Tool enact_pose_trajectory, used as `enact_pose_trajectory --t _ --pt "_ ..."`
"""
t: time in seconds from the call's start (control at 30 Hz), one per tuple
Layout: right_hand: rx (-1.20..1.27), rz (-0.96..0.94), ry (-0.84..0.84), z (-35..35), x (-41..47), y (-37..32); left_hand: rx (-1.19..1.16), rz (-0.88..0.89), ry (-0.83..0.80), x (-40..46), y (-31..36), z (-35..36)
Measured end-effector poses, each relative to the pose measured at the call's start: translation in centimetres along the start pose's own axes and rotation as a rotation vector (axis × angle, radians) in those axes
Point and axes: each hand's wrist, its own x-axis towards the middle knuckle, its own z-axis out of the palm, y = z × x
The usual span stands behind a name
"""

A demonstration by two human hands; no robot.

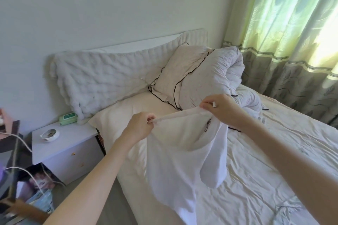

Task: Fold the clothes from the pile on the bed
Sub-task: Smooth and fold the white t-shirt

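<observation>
White, thin and soft, one garment [175, 159] hung in the air above the bed [265, 160], stretched between two grips. The left hand [140, 124] pinched one end of its narrow upper edge between curled fingers and thumb; the right hand [219, 107] clenched the other end, slightly higher. The edge ran taut between them like a band, and the cloth below fell in loose folds, its lower hem close over the sheet. A small dark print showed on an inner layer near the right hand.

The bed wore one pale cream sheet, creased all over. Behind the garment stood one cream pillow [175, 76] piped in dark cord, and one white quilted duvet [219, 76] rolled into a lump beside it. A ribbed, puffy white pad [102, 76] leaned along the headboard.

Left of the bed stood one lilac bedside cabinet [67, 148], smooth-topped, carrying one round white dish [49, 134] and one green packet [68, 117]. Green striped curtains [285, 33] hung at the right.
</observation>
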Motion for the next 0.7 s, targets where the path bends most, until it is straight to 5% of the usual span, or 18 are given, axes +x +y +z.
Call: enact_pose_trajectory --t 0.3,0.57,0.7 --pt "-0.164 -0.043 -0.231 -0.4 0.0 0.9 0.016 -0.163 0.128 0.0 -4.0 -1.7" --pt "-0.364 -0.068 0.106 -1.1 1.5 2.9 -0.186 -0.296 0.094 -0.8 -4.6 -3.2" --pt "-0.371 -0.025 0.166 -1.2 1.9 3.1 -0.455 -0.452 -0.094 -1.8 -3.8 -3.2"
